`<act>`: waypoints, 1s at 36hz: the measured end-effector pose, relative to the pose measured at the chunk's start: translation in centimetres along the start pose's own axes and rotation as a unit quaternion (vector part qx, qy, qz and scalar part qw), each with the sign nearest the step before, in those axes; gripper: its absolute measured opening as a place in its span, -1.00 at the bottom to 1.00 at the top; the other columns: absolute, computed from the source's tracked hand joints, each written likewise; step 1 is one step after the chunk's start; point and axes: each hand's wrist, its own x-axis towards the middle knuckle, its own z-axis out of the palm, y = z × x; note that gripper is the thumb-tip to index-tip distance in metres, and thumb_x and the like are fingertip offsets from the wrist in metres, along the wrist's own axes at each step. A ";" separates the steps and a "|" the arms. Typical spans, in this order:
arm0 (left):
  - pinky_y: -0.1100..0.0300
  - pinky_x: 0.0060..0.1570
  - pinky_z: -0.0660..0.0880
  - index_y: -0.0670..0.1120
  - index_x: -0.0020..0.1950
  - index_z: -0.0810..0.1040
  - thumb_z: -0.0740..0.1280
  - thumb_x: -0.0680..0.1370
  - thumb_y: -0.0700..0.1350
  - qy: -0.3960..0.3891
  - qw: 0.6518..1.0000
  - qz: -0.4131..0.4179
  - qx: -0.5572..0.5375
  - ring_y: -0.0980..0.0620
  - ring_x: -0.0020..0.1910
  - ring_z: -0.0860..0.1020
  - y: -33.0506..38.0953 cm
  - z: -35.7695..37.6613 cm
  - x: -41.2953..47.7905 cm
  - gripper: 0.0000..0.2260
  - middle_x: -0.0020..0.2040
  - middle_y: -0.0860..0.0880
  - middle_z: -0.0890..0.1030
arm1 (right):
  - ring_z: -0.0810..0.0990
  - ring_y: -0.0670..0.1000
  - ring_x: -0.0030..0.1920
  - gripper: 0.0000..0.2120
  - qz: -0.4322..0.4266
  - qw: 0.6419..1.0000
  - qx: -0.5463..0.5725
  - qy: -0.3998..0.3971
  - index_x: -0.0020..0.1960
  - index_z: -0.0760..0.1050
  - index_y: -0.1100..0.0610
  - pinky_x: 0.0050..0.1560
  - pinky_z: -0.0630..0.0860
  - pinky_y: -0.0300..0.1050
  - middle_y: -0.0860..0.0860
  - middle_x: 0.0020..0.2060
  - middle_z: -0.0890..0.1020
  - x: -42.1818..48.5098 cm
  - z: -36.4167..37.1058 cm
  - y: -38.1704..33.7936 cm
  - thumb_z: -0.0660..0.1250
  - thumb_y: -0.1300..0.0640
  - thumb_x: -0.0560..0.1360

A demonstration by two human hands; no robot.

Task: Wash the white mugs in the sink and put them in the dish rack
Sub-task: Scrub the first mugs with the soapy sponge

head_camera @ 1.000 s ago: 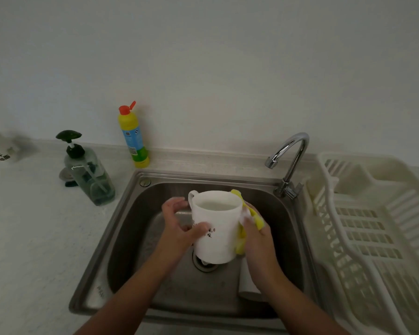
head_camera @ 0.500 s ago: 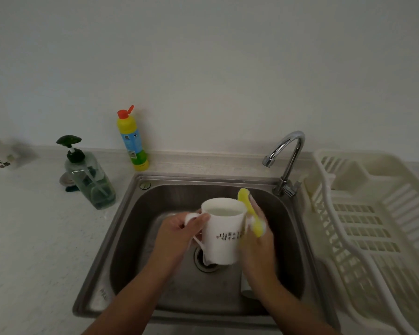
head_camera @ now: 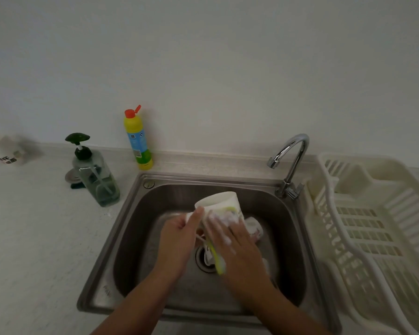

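Note:
I hold a white mug over the steel sink, tilted with its mouth toward the back left. My left hand grips it at the handle side, thumb up along the rim. My right hand, covered in foam, presses a yellow sponge against the mug's near side. A second white mug lies on its side in the basin just right of my hands, partly hidden by my right hand. The white dish rack stands to the right of the sink.
The chrome faucet rises at the sink's back right corner, spout pointing left. A yellow and green detergent bottle stands by the wall. A clear soap pump bottle sits on the counter left of the sink. The drain lies under my hands.
The mug has tipped from upright to leaning with its mouth toward the back. My right hand and sponge slid from the mug's right side across its near face.

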 end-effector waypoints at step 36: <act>0.05 -0.19 0.64 -0.23 -0.02 0.67 0.32 0.62 -0.06 -0.015 0.991 -0.076 -0.108 -0.10 -0.14 0.70 1.3 -1.7 0.6 -0.74 -0.11 -0.19 0.72 | 0.29 0.12 0.45 -0.25 0.043 0.997 -0.063 -0.024 0.55 0.15 0.06 0.52 0.02 0.16 0.01 0.49 0.31 4.0 -0.7 -1.1 0.34 0.08 0.41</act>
